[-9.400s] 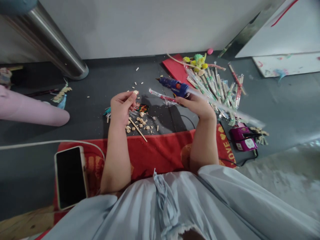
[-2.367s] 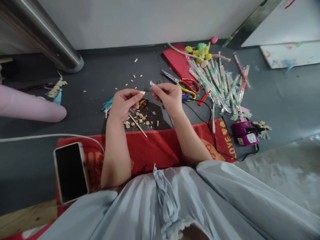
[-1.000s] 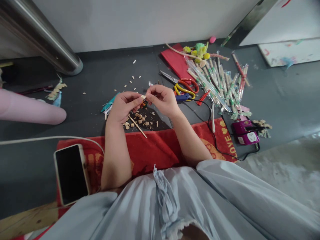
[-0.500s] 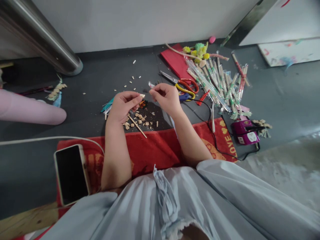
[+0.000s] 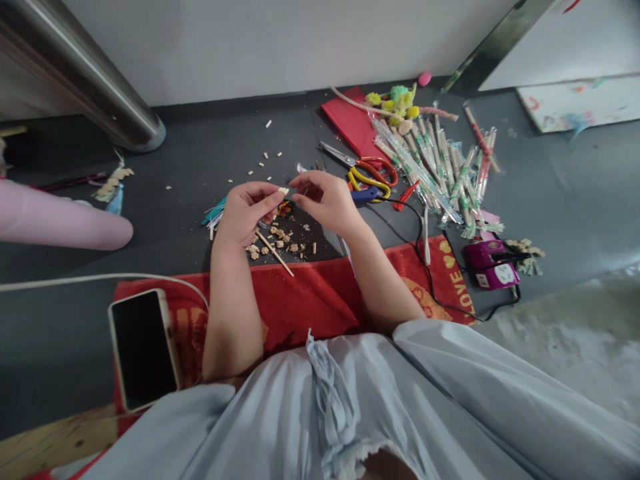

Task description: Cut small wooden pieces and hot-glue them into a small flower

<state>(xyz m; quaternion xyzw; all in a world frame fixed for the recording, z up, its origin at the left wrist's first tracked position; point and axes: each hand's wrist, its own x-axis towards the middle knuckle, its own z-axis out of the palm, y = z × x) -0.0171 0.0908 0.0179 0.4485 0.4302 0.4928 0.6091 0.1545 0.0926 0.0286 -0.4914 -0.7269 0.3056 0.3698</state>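
My left hand [image 5: 249, 215] is closed, pinching a small pale piece [image 5: 283, 192] between thumb and fingertips; its exact kind is too small to tell. Just right of that piece, my right hand [image 5: 327, 202] has its thumb and fingers apart, and I see nothing between them. Below the hands lie several small light-brown carved pieces [image 5: 280, 233] with crumbs, and a thin wooden stick [image 5: 275, 253]. A dark and orange item [image 5: 286, 209] shows partly between my hands. Teal and white strands [image 5: 215, 212] stick out beside my left hand.
Scissors [image 5: 370, 167] and a blue-handled corded tool [image 5: 365, 195] lie right of my hands. Beyond are wrapped sticks [image 5: 440, 160] and a red packet [image 5: 350, 120]. A purple power adapter [image 5: 493, 265] stands at right. A phone [image 5: 144, 350] rests on the red towel [image 5: 310, 293]; a pink cylinder [image 5: 65, 217] is left.
My right hand has moved left, closer to the pale piece, and its thumb and fingers have spread. The left hand stays nearly still, keeping its pinch.
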